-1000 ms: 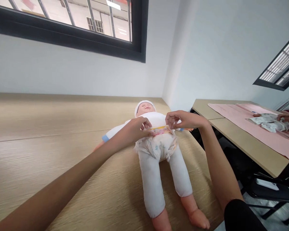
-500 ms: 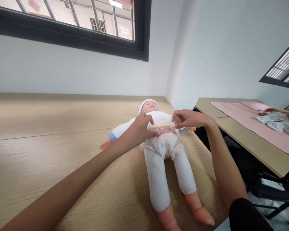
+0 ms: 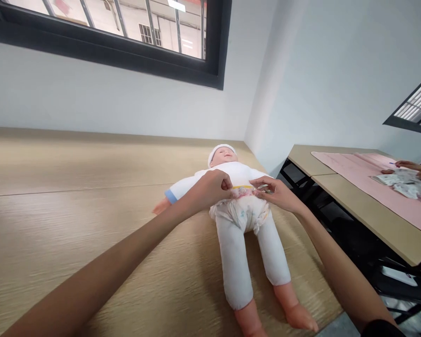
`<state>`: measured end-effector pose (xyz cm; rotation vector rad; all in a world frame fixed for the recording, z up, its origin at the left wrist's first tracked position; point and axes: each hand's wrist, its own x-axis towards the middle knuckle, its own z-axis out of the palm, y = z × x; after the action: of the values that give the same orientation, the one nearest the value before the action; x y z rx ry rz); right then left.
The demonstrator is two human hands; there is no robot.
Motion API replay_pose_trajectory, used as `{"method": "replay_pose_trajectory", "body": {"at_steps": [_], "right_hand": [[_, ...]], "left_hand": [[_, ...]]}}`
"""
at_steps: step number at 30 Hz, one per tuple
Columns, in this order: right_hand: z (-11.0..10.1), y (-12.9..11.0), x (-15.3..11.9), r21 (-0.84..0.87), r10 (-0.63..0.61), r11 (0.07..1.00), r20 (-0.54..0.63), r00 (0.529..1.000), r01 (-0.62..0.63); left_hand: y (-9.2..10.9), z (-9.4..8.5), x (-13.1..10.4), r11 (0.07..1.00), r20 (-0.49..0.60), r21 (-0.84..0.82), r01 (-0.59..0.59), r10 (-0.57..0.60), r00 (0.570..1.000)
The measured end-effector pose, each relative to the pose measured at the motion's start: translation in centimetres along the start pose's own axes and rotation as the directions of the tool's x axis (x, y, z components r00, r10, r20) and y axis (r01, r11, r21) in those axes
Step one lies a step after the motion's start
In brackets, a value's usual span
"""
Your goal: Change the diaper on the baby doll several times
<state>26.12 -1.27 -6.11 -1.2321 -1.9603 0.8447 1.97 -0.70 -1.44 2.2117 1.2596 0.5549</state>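
Note:
A baby doll (image 3: 231, 248) in white clothes with blue cuffs and a white cap lies on its back on a wooden table (image 3: 91, 234). Around its hips is a white diaper (image 3: 243, 210) with a yellow and pink waistband. My left hand (image 3: 215, 187) pinches the waistband's left end with bent fingers. At the right end of the same band, my right hand (image 3: 273, 191) has its fingertips pressed on the diaper, thumb and forefinger close together. The doll's right-side arm is mostly hidden behind my right hand.
Across a gap on the right stands another table (image 3: 368, 210) with a pink mat (image 3: 354, 180). Another person's hands (image 3: 414, 166) touch patterned cloth (image 3: 407, 182) there. A black chair (image 3: 400, 281) holding a white object is below. A wall and barred window rise behind.
My right hand has come down onto the diaper's right end, and its fingers have closed in. My left hand has shifted slightly toward the band. The view has moved a little.

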Motion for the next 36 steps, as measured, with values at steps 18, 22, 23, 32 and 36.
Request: {"method": "replay_pose_trajectory", "body": {"at_steps": [18, 22, 23, 32, 36], "right_hand": [[1.3, 0.3, 0.5, 0.043, -0.087, 0.995, 0.016, 0.996, 0.087], [1.6, 0.6, 0.7, 0.119, -0.077, 0.990, 0.027, 0.997, 0.073], [1.6, 0.6, 0.7, 0.115, -0.074, 0.991, 0.013, 0.997, 0.072], [1.7, 0.6, 0.3, 0.058, -0.018, 0.998, -0.111, 0.994, 0.024], [2.0, 0.0, 0.2, 0.100, -0.017, 0.995, -0.124, 0.992, 0.030]], "left_hand": [[-1.3, -0.4, 0.9, 0.982, 0.159, -0.187, 0.001, 0.029, 0.987], [-2.1, -0.4, 1.1, 0.935, 0.246, -0.343, 0.084, 0.004, 0.969], [-2.3, -0.4, 1.2, 0.932, 0.256, -0.351, 0.091, 0.002, 0.967], [-2.1, -1.5, 1.4, 0.985, 0.185, -0.165, 0.049, -0.018, 0.983], [-1.0, -0.9, 1.1, 0.995, 0.167, -0.096, -0.004, 0.020, 0.986]]}}
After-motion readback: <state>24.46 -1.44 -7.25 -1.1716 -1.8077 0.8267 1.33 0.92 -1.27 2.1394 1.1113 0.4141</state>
